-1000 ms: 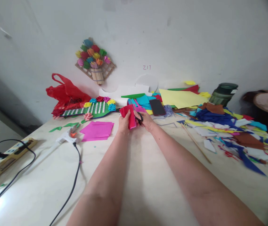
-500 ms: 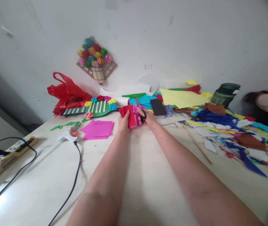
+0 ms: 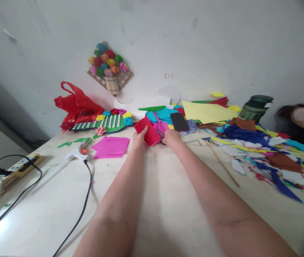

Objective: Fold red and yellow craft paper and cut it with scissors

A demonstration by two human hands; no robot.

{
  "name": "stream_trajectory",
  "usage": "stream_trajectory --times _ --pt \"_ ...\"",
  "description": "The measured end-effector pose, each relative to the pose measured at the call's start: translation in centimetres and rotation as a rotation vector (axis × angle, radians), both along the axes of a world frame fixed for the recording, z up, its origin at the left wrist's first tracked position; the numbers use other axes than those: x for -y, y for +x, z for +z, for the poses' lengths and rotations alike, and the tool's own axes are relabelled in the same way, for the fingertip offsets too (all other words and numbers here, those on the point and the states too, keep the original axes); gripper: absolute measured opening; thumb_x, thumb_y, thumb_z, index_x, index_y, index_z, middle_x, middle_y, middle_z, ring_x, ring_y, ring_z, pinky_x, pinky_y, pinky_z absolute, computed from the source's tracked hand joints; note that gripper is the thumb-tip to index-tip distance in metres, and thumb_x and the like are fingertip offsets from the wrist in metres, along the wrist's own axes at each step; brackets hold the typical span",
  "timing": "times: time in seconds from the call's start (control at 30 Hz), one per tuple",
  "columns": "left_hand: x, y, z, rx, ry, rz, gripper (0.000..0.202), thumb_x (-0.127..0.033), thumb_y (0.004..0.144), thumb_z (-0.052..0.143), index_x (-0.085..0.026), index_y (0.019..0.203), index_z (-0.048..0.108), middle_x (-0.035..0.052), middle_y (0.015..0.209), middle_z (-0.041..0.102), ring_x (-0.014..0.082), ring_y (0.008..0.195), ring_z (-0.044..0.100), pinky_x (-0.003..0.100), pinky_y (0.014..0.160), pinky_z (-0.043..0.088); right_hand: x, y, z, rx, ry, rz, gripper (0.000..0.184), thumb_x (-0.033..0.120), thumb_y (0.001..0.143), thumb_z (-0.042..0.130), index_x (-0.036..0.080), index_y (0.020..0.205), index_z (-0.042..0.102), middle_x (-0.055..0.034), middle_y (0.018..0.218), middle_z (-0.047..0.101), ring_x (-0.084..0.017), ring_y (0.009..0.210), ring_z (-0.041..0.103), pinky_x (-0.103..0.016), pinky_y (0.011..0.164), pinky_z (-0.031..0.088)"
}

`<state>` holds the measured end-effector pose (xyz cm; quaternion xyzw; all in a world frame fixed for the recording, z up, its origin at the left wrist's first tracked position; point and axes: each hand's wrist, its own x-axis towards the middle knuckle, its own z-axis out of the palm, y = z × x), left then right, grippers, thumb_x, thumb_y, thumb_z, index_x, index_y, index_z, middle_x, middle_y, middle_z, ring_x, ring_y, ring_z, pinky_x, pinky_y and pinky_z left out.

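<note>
My left fingers (image 3: 143, 132) grasp red paper (image 3: 151, 132) over a littered bench (image 3: 117, 192); whether my right fingers (image 3: 168, 136) grip, I cannot tell; pale wall (image 3: 207, 46) behind.

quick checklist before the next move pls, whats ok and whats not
1. Red paper gripped by the left hand: ok
2. What the right hand holds: cannot tell, its fingertips are hidden
3. Pink sheets lying flat on the table: ok
4. Glue gun away from the red paper: ok
5. Glue gun cool: cannot tell
6. Phone clear of craft materials: not ok, it lies among coloured sheets
</note>
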<state>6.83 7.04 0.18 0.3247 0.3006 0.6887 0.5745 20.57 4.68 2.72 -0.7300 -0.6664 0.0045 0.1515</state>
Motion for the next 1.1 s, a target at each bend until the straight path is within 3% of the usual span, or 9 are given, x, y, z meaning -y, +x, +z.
stream_trajectory --times 0.13,0.2,0.33,0.4,0.5,0.57,0.67,0.9,1.1 --pt "0.1 0.2 -0.1 -0.017 0.009 -0.046 0.041 -0.029 0.052 0.079 -0.011 0.086 0.064 0.0095 0.084 0.068 0.0224 0.078 0.064 0.035 0.073 0.052 0.2 0.1 0.6 -0.027 -0.141 0.024 0.035 0.037 0.065 0.065 0.015 0.091 0.068 -0.0167 0.097 0.065 -0.028 0.090 0.060 -0.031 0.067 0.043" --pt "0.2 0.3 0.0 -0.018 -0.003 -0.052 0.040 -0.029 0.053 0.079 -0.011 0.086 0.063 0.0097 0.084 0.068 0.0226 0.078 0.065 0.036 0.074 0.052 0.2 0.2 1.0 -0.120 -0.115 0.068 0.029 0.042 0.072 0.058 0.017 0.082 0.068 -0.0142 0.092 0.066 -0.027 0.086 0.061 -0.032 0.065 0.042" --pt "0.6 0.5 0.3 -0.009 0.008 -0.057 0.040 -0.027 0.053 0.079 -0.011 0.087 0.063 0.0102 0.086 0.068 0.0221 0.077 0.065 0.035 0.075 0.052 0.1 -0.4 1.0 -0.583 -0.015 0.239 0.052 0.057 0.083 0.031 0.018 0.072 0.063 -0.0071 0.067 0.063 -0.019 0.062 0.058 -0.027 0.052 0.039" --pt "0.7 0.6 0.4 -0.015 0.014 -0.057 0.040 -0.027 0.053 0.078 -0.010 0.086 0.063 0.0104 0.084 0.068 0.0223 0.077 0.065 0.035 0.075 0.052 -0.1 -1.2 0.6 -0.739 0.018 0.284 0.050 0.060 0.081 0.035 0.018 0.069 0.059 -0.0027 0.059 0.057 -0.015 0.053 0.053 -0.024 0.047 0.036" --pt "0.6 0.7 0.4 -0.034 0.018 -0.050 0.041 -0.028 0.052 0.079 -0.010 0.085 0.064 0.0111 0.083 0.068 0.0238 0.078 0.065 0.036 0.074 0.051 -0.4 -2.2 0.0 -0.642 0.164 0.196 0.032 0.045 0.075 0.054 0.018 0.058 0.052 0.0014 0.053 0.049 -0.012 0.051 0.044 -0.022 0.047 0.029" --pt "0.5 0.6 0.3 -0.044 0.024 -0.048 0.042 -0.028 0.052 0.079 -0.010 0.086 0.064 0.0118 0.086 0.068 0.0249 0.080 0.065 0.037 0.075 0.051 -0.5 -2.5 -0.2 -0.531 0.255 0.107 0.027 0.036 0.074 0.056 0.018 0.055 0.051 0.0017 0.053 0.048 -0.011 0.052 0.041 -0.023 0.048 0.026" --pt "0.3 0.4 0.2 -0.060 0.007 -0.047 0.042 -0.027 0.051 0.079 -0.010 0.086 0.064 0.0120 0.088 0.068 0.0257 0.083 0.064 0.037 0.077 0.051 -0.4 -2.2 -0.1 -0.435 0.341 0.026 0.029 0.035 0.078 0.053 0.018 0.055 0.053 0.0001 0.055 0.051 -0.012 0.054 0.040 -0.024 0.050 0.024" --pt "-0.6 -0.2 -0.2 -0.149 -0.033 0.026 0.040 -0.035 0.052 0.078 -0.011 0.082 0.064 0.0094 0.082 0.068 0.0230 0.078 0.064 0.032 0.068 0.051 0.1 -1.4 0.2 -0.360 0.328 -0.078 0.035 0.040 0.084 0.045 0.018 0.063 0.062 -0.0048 0.067 0.062 -0.016 0.062 0.049 -0.025 0.054 0.028" --pt "-0.2 -1.1 0.0 -0.283 -0.042 -0.131 0.040 -0.040 0.051 0.077 -0.012 0.077 0.066 0.0096 0.076 0.068 0.0208 0.065 0.063 0.027 0.050 0.047 0.4 -0.9 0.5 -0.359 0.316 -0.145 0.038 0.040 0.088 0.038 0.018 0.075 0.067 -0.0075 0.076 0.067 -0.018 0.068 0.054 -0.026 0.056 0.030"
